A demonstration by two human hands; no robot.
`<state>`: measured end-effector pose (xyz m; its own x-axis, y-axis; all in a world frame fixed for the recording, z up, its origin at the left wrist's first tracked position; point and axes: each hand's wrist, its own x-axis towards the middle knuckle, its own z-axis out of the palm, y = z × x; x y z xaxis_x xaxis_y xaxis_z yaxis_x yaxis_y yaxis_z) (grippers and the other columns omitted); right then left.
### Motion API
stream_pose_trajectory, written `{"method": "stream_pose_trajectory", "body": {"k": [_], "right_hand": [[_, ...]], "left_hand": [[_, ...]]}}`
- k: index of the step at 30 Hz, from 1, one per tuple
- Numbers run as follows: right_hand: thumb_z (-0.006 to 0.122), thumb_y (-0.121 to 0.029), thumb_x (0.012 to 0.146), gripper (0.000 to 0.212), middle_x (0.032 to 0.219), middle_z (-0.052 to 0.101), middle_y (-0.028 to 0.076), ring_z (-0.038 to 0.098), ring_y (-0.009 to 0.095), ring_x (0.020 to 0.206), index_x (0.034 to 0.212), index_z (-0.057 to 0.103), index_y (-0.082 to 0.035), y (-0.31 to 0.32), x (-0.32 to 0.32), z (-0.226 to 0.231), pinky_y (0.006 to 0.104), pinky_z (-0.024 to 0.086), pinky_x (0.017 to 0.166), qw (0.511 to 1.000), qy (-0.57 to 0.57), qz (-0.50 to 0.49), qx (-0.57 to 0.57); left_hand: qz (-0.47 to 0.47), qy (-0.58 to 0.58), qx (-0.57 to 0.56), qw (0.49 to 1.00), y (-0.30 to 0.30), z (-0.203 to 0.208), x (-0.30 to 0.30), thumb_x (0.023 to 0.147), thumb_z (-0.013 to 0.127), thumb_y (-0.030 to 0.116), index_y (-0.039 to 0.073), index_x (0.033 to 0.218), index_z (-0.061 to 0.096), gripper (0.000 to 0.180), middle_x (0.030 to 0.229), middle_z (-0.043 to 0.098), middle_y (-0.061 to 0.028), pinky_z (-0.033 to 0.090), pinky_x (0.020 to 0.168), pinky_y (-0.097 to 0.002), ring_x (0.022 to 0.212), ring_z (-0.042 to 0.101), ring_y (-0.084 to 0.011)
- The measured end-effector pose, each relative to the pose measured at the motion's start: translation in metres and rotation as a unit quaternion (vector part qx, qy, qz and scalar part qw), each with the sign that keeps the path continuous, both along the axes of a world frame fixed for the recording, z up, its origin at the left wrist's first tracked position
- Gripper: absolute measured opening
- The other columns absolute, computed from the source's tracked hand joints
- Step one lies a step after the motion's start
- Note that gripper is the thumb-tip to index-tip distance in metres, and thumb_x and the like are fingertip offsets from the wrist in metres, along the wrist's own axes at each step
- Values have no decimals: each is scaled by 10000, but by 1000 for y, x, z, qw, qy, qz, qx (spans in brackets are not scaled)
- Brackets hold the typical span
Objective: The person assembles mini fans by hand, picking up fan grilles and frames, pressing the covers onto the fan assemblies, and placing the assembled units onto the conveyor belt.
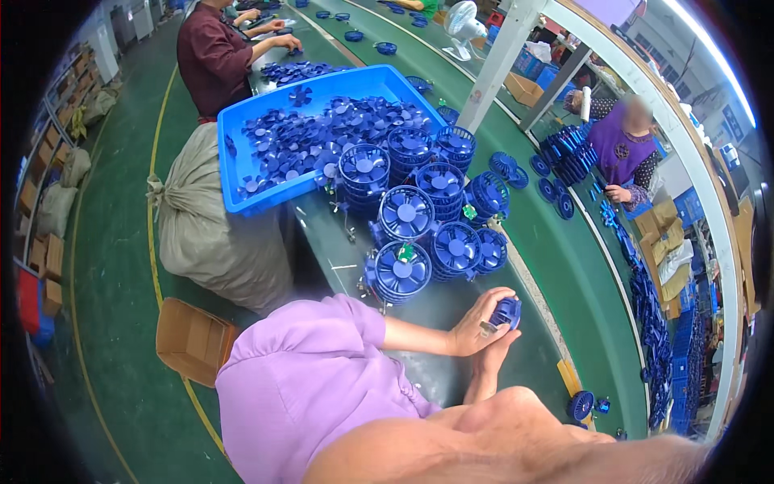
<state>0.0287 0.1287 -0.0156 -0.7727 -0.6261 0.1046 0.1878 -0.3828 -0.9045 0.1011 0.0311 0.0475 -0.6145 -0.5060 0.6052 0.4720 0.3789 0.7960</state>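
A small round blue plastic fan housing (507,311) is held between my two hands above the dark work table. The fingers of my left hand (474,324) curl around its far and left side. My right hand (495,352) grips it from the near side, its fingers partly hidden. A small pale metallic piece (488,328) shows by the left palm; what it belongs to I cannot tell. Just beyond my hands stand several stacks of blue fan housings (401,269) with blades inside, some with small green circuit boards (405,252).
A blue tray (235,196) heaped with blue fan blades (310,145) rests on the table beyond the stacks. A green conveyor belt (556,278) runs along the right, carrying loose fan parts (580,405). A tied sack (214,218) and cardboard box (193,339) stand left. Co-workers (625,145) sit nearby.
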Motion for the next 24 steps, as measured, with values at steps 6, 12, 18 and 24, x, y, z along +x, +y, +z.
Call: {"method": "stream_pose_trajectory", "body": {"k": [6, 12, 18, 24], "right_hand": [[294, -505, 998, 549, 1191, 536, 68, 529, 189, 1103, 1293, 429, -62, -15, 5, 36, 357, 434, 958, 993, -107, -41, -20], [457, -290, 968, 456, 1266, 514, 103, 480, 202, 1183, 1336, 441, -22, -5, -44, 55, 341, 367, 1019, 954, 213, -67, 202], [730, -323, 778, 637, 1270, 500, 251, 521, 336, 1138, 1282, 491, -15, 44, -194, 60, 393, 429, 952, 746, 372, -289, 471], [748, -393, 736, 731, 1334, 428, 292, 408, 431, 1244, 1342, 447, -118, -3, -289, 71, 482, 377, 1017, 564, 483, -322, 587]], "left_hand": [[-13, 15, -40, 999, -9, -7, -19, 833, 591, 325, 18, 1290, 390, 586, 1265, 428, -214, 314, 1038, -453, 1197, 411, -388], [-83, -52, 21, 995, -19, -36, -36, 893, 560, 316, 1, 1360, 317, 614, 1320, 398, -225, 310, 1051, -425, 1247, 384, -381], [-160, -108, -51, 980, -23, -54, -25, 872, 570, 164, 66, 1298, 457, 451, 1309, 452, -172, 356, 1035, -408, 1239, 427, -341], [-173, -133, -65, 974, -25, -58, -33, 850, 573, 126, 84, 1154, 550, 308, 1241, 515, -142, 419, 969, -403, 1155, 500, -331]]}}
